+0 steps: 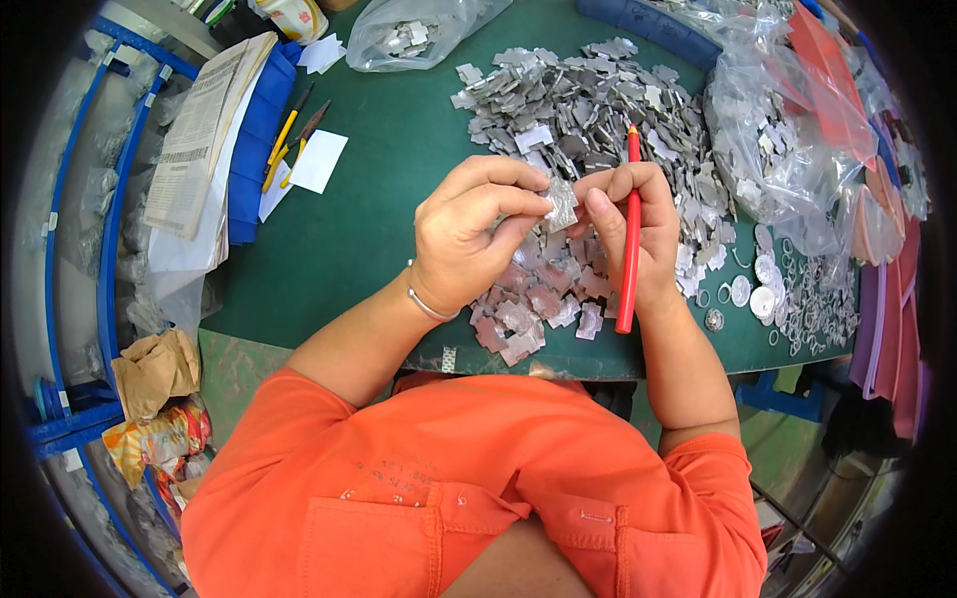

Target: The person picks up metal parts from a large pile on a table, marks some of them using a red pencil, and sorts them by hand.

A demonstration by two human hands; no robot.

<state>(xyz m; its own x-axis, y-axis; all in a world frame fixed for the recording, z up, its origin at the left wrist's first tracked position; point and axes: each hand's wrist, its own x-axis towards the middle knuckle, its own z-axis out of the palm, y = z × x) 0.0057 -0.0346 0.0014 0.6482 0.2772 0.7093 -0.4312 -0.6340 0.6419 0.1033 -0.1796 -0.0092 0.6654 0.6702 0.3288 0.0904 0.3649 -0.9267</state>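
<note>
Between my two hands, over the green table, is a small flat silvery metal piece (561, 205) with a notched outline. My left hand (478, 219) pinches its left edge between thumb and fingers. My right hand (638, 219) has its fingertips at the piece's right edge and also holds a red pencil (632, 249), which stands nearly upright in the picture, tip up. Behind my hands spreads a large heap of grey metal pieces (588, 100). Nearer to me, under my hands, lies a smaller pile of similar shiny pieces (528, 309).
Clear plastic bags (778, 140) of pieces stand at the right, another bag (419, 35) at the back. Metal rings (817, 299) and round discs (766, 269) lie right. At left are a blue bin (249, 159), newspaper (204, 140), yellow-handled tools (284, 140) and a blue rack (110, 179).
</note>
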